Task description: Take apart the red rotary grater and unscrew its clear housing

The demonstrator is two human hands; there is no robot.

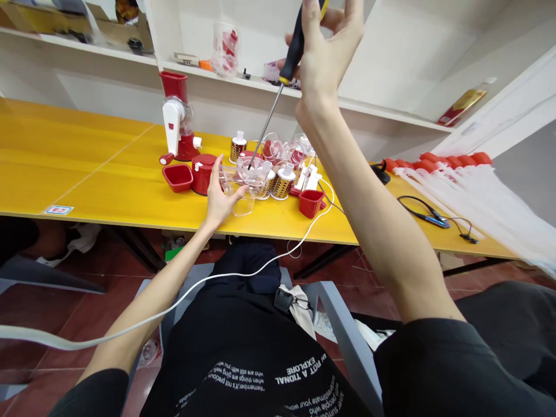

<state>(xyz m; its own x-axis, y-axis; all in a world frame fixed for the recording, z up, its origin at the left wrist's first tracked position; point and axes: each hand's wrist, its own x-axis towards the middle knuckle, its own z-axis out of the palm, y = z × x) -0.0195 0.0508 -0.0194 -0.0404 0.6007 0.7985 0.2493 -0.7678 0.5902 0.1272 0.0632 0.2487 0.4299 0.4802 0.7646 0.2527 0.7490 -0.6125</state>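
My right hand (pixel 325 49) is raised high and closed round the black-and-yellow handle of a long screwdriver (pixel 278 95). Its metal shaft slants down to a clear plastic housing (pixel 254 172) on the yellow table (pixel 108 168). My left hand (pixel 220 194) grips a clear plastic part (pixel 237 194) at the near side of that housing, fingers curled around it. Steel grater drums (pixel 282 180) and red plastic parts lie around the housing.
A red-and-white hand-crank grater (pixel 176 124) stands at the back left, beside a red tray (pixel 178 177) and red cup (pixel 202 172). A small red box (pixel 311 202), black cable (pixel 430 215), white cable (pixel 243 272) and bagged red-capped parts (pixel 460 179) lie to the right. White shelves rise behind.
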